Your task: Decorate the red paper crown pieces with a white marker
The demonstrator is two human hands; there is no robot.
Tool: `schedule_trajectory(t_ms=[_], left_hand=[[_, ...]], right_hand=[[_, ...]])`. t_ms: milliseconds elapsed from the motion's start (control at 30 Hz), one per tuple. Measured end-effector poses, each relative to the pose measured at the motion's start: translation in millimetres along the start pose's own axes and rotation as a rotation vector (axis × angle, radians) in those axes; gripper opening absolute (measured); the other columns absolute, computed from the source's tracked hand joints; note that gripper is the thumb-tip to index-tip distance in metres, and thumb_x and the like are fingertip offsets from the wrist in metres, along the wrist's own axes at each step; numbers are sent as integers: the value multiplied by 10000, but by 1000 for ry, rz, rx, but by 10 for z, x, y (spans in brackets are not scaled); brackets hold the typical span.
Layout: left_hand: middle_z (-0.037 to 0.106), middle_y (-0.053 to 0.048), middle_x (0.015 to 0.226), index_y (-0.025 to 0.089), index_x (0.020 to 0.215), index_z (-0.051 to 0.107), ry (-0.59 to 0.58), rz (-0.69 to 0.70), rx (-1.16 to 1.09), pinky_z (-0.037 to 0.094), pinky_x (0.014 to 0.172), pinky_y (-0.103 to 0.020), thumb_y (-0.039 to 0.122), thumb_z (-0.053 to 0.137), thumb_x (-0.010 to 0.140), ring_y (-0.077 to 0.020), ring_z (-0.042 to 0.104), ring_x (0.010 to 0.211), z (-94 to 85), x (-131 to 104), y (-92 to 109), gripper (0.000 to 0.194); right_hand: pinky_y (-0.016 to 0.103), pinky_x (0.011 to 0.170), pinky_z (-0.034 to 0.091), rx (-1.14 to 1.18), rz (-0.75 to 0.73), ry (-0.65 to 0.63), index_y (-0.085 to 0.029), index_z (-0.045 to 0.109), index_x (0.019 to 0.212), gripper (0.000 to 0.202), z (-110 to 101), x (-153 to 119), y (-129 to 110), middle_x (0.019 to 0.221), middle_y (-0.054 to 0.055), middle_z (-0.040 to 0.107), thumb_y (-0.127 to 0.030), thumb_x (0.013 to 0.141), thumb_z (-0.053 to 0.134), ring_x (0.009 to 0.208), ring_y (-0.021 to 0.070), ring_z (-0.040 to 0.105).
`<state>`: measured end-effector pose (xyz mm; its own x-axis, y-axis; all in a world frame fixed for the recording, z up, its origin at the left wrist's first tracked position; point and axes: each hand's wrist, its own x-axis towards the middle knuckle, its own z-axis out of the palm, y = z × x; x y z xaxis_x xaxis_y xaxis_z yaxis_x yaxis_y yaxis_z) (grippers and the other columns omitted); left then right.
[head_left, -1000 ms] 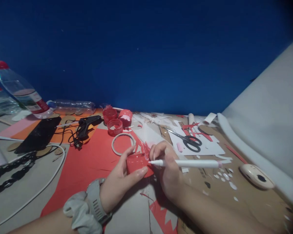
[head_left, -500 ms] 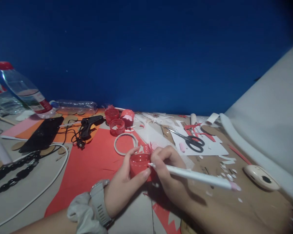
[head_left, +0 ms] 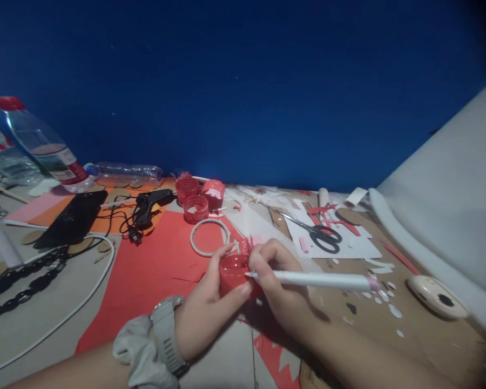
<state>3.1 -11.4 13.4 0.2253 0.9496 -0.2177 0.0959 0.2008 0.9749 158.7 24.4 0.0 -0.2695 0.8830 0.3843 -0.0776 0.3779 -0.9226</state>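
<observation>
My left hand is wrapped round a small red cup-like piece, its open top facing up. Pinched in my right hand is a white pen, lying almost level, with its tip against the cup's right side and its pinkish end to the right. Red fringed paper shows just behind the cup, near my right fingertips. A pale ring lies on the red paper beyond my left hand.
Red rings, a black glue gun and a black phone lie behind. Scissors rest on white paper at right, near a cream oval device. A bottle leans at back left; a beaded string lies left.
The pen's far end has swung up, so the pen lies closer to level. Both hands keep their holds, and the whole view has shifted slightly.
</observation>
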Motion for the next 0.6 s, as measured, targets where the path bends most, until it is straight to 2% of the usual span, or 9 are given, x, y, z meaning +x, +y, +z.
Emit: schedule_trajectory(t_ms=[400, 600], left_hand=[[400, -166, 1537, 170, 1469, 210, 11, -11, -33, 256, 1191, -462, 382, 582, 900, -292, 359, 1431, 12, -7, 17, 712], [424, -155, 1524, 180, 1455, 245, 31, -3, -26, 250, 1192, -467, 378, 585, 906, -294, 352, 1436, 9, -4, 8, 676]], right_hand=[[244, 564, 322, -20, 57, -28, -208, 434, 724, 286, 2, 7, -44, 670, -56, 436, -305, 974, 533, 587, 105, 387], [250, 597, 326, -25, 4, -30, -212, 437, 742, 263, 2, 8, -3, 697, -53, 440, -268, 990, 501, 620, 112, 394]])
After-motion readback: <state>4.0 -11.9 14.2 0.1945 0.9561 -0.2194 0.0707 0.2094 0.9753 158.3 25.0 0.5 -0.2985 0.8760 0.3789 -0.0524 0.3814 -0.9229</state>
